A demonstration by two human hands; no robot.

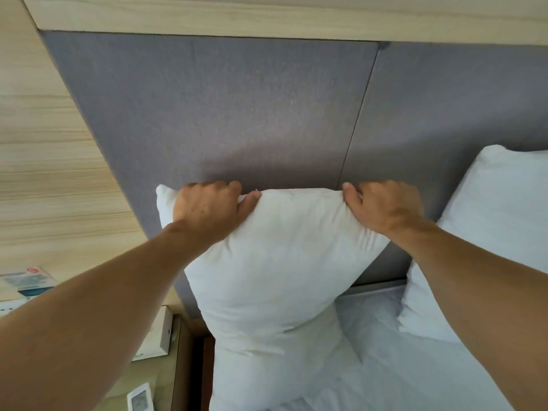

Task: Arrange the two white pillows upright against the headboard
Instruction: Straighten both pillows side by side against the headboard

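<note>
A white pillow (275,262) stands upright at the left end of the bed, its top edge against the grey padded headboard (237,114). My left hand (207,207) grips its upper left corner and my right hand (385,204) grips its upper right corner, fingers curled over the top seam. A second white pillow (489,232) leans upright against the headboard at the right, partly cut off by the frame edge and my right forearm.
White bed sheet (385,366) lies rumpled below the pillows. A bedside table (154,366) at lower left carries a white box (155,336), a remote control (139,400) and a printed card (29,281). Light wood wall panelling (44,173) surrounds the headboard.
</note>
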